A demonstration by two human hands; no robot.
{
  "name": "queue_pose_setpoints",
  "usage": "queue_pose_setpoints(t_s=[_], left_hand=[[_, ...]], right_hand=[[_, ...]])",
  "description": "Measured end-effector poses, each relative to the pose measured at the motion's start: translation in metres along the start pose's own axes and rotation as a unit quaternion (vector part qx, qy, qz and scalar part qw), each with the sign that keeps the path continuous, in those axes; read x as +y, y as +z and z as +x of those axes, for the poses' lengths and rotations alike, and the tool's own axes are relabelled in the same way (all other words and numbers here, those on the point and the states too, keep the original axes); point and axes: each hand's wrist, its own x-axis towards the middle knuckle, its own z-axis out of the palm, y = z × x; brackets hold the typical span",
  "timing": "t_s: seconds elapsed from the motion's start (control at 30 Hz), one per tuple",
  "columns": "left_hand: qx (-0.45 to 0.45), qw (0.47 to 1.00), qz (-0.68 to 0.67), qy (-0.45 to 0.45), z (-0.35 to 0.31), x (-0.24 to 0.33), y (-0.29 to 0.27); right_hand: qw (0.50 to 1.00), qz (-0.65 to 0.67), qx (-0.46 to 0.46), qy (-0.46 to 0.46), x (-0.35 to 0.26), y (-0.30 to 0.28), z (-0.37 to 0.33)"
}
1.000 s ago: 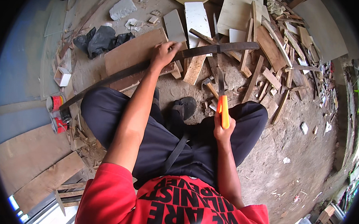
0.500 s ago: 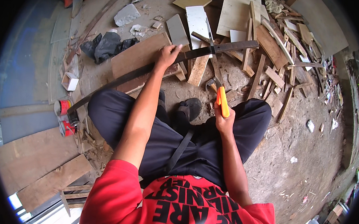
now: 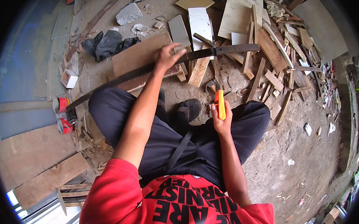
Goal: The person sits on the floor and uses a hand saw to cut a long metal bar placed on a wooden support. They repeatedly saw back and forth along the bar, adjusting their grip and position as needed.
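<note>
A long dark curved strip point(image 3: 231, 49) runs from the cans at my left to the scrap wood pile. My left hand point(image 3: 167, 58) lies on its middle, palm down, with the fingers spread and lifted off it. My right hand point(image 3: 220, 123) is shut on the orange handle of a tool point(image 3: 220, 104). The tool's dark shaft reaches up to the strip. I sit on the ground with my knees apart, in dark trousers point(image 3: 118, 113), and a dark shoe point(image 3: 190, 108) shows between them. A brown board point(image 3: 139, 59) lies under the strip by my left hand.
A pile of scrap wood strips and boards point(image 3: 271, 60) lies ahead and to the right. A white panel point(image 3: 200, 22), a black bag point(image 3: 108, 43) and a grey stone point(image 3: 129, 14) lie further off. Two red cans point(image 3: 63, 114) stand at my left, next to flat boards point(image 3: 31, 157).
My left hand's fingers, wrapped over the strip before, have lifted and spread. My right hand and the orange-handled tool have hardly moved.
</note>
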Motion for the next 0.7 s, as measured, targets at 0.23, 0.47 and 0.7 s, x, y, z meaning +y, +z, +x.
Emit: queue_pose_setpoints(t_s=[0.23,0.47,0.7], left_hand=[[-0.002,0.946,0.308,0.101,-0.025,0.013,0.020],[0.001,0.941,0.334,0.057,-0.014,0.017,0.029],[-0.141,0.925,0.343,-0.080,0.006,0.039,0.017]], right_hand=[[1.000,-0.017,-0.006,-0.020,-0.002,0.003,0.000],[0.999,-0.032,-0.008,-0.038,0.000,0.003,-0.001],[0.995,-0.058,-0.002,-0.077,-0.022,0.008,-0.002]])
